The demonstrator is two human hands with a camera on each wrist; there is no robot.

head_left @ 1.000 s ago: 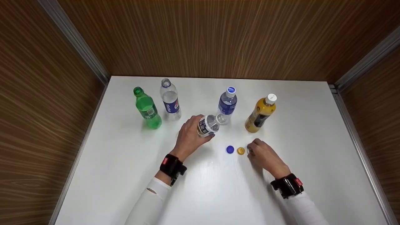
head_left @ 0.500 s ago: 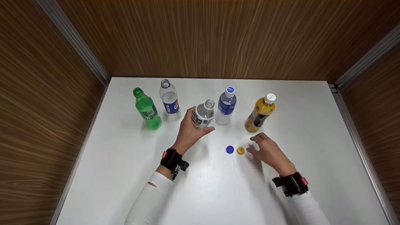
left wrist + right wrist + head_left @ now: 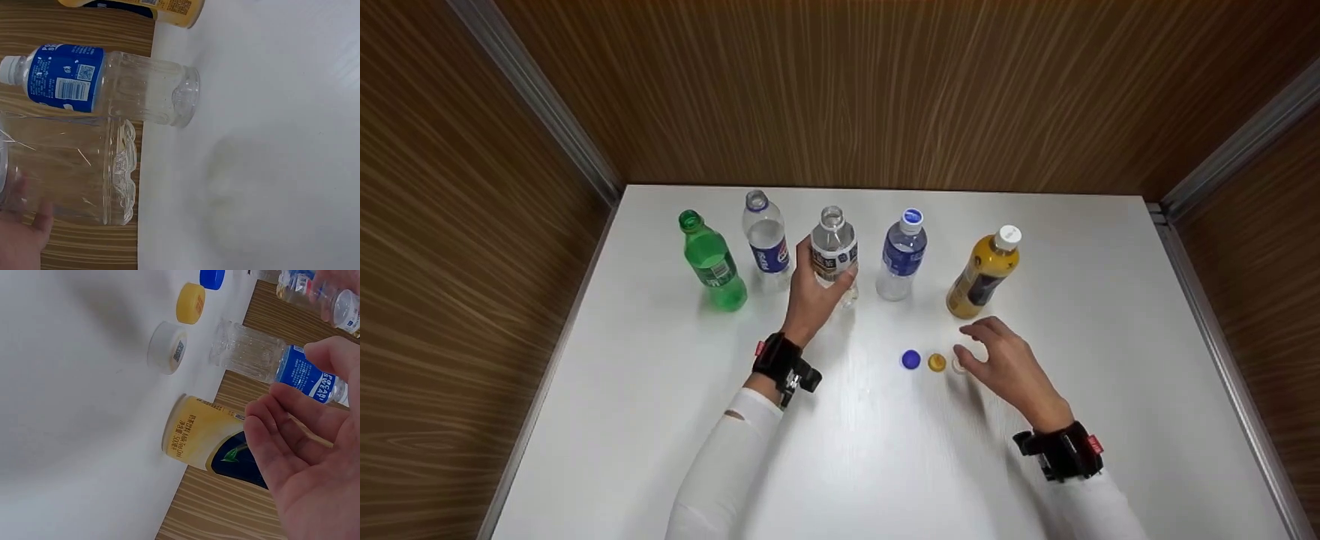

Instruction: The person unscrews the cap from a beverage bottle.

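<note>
My left hand [image 3: 811,300] grips a clear, uncapped plastic bottle [image 3: 834,238] with a black-and-white label, fingers and thumb wrapped round its sides. The bottle stands upright in the row, between a Pepsi bottle [image 3: 769,244] and a blue-labelled Pocari Sweat bottle [image 3: 904,255]. Its ridged base [image 3: 125,174] shows in the left wrist view. Over the table at the right, my right hand [image 3: 1011,367] is held with fingers apart and nothing between them. A white cap [image 3: 166,347] lies just beyond its thumb, beside a yellow cap [image 3: 937,363] and a blue cap [image 3: 911,359].
An uncapped green bottle [image 3: 715,262] stands at the far left of the row. On the right is a milk tea bottle [image 3: 984,274] with a white cap. Wood-grain panels [image 3: 840,97] enclose the white table [image 3: 840,465] at the back and sides.
My left hand has turned the clear bottle from tilted to upright and moved it back and left into the row. My right hand has let go of the white cap, its fingers spreading.
</note>
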